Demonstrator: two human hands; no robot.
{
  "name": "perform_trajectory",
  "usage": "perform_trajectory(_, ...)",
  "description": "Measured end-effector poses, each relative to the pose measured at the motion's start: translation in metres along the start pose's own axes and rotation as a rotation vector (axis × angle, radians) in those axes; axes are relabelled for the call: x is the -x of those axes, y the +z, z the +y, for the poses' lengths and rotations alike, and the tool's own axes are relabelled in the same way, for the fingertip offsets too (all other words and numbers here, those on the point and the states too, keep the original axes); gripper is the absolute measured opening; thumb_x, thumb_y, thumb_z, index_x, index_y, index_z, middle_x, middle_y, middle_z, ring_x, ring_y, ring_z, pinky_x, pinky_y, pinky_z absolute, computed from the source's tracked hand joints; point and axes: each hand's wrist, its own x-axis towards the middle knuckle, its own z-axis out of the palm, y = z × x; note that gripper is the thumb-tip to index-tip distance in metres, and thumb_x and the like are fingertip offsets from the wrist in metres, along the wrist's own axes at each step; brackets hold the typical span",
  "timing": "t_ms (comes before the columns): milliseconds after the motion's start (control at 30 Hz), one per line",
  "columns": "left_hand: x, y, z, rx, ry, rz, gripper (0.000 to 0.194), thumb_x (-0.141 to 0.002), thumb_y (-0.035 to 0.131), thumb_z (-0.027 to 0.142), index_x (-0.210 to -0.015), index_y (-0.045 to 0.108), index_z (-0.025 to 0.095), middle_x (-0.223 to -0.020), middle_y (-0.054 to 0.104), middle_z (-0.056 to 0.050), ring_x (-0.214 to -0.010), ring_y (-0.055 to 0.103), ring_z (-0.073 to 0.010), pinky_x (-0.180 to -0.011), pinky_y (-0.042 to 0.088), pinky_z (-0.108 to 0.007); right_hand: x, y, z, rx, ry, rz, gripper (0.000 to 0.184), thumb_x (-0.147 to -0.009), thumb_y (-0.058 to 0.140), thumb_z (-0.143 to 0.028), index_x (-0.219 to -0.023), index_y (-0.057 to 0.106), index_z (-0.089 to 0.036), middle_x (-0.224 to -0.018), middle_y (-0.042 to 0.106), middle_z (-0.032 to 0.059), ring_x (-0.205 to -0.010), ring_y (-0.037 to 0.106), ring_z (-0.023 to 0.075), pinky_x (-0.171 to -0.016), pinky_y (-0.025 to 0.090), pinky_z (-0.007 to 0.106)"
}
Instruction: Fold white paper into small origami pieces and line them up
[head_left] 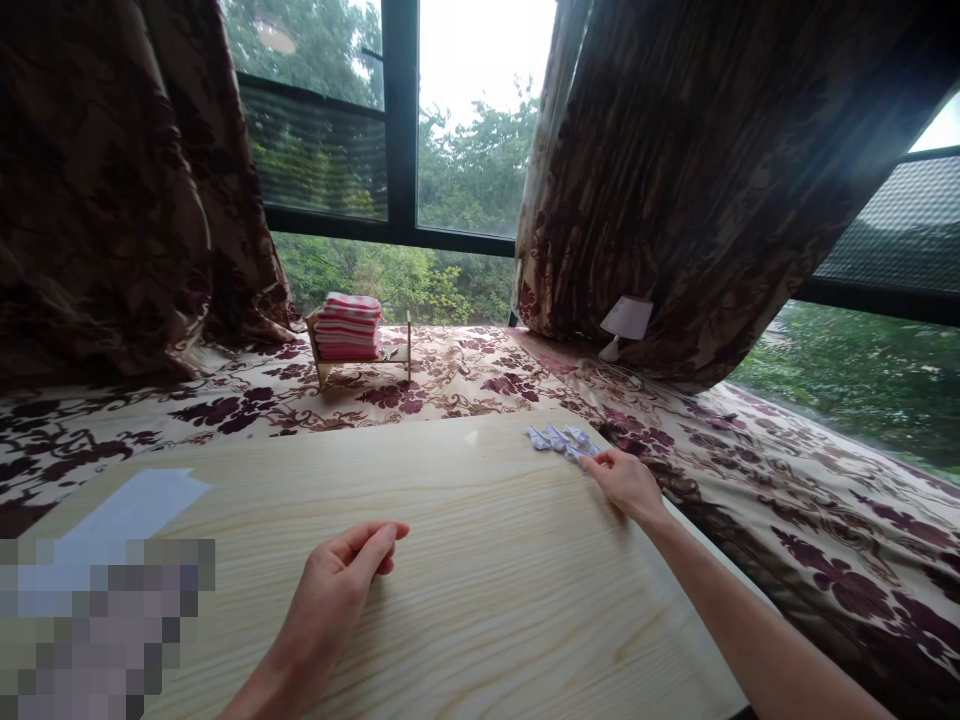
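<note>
At the far right of the wooden table (450, 480), my right hand (624, 484) reaches to a small group of folded white paper pieces (559, 440). Its thumb and finger pinch together on the piece nearest to me, partly covering it. My left hand (337, 580) hovers over the middle of the table, fingers curled in and thumb against the index finger. Nothing shows in it. To its left lie several white paper strips (142, 505), overlapping at the table's left side.
A blurred patch (105, 640) hides the lower left corner. Behind the table, on floral cloth (465, 375), a small wooden stand (360, 362) holds folded striped cloths (349, 325). A small white lamp (627, 318) with a cord stands near the curtain (675, 180).
</note>
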Motion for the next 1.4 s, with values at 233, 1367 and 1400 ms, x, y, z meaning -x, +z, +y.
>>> perform_trajectory(233,-0.004,-0.001,-0.003,-0.021,0.006,-0.013,0.043,-0.070,0.064,0.054,-0.082,0.072,0.014,-0.067,0.057,-0.001,-0.074,0.052,-0.0186,-0.074,0.039,-0.030,-0.003,-0.005,-0.007,0.069,0.005,0.015,0.036,-0.080,0.050,-0.051,-0.085,0.070,-0.022,-0.081,0.072,0.0087,-0.079,0.066,0.0254,-0.058,0.038,0.028)
perform_trajectory(1367,0.004,0.003,0.004,-0.134,0.064,0.011,0.040,-0.071,0.063,0.050,-0.085,0.075,0.014,-0.066,0.064,-0.003,-0.068,0.057,-0.0184,-0.065,0.042,-0.027,0.086,-0.034,-0.018,-0.067,-0.312,-0.017,0.034,-0.088,0.041,-0.044,-0.074,0.065,-0.023,-0.059,0.064,0.0017,-0.058,0.060,0.0180,-0.055,0.037,0.026)
perform_trajectory(1400,0.005,0.002,0.005,-0.142,0.074,0.015,0.040,-0.071,0.063,0.050,-0.084,0.075,0.015,-0.066,0.064,-0.003,-0.069,0.057,-0.0188,-0.067,0.043,-0.027,0.095,-0.029,-0.025,-0.082,-0.350,-0.042,0.034,-0.089,0.041,-0.043,-0.073,0.064,-0.023,-0.059,0.064,0.0011,-0.057,0.060,0.0175,-0.055,0.036,0.025)
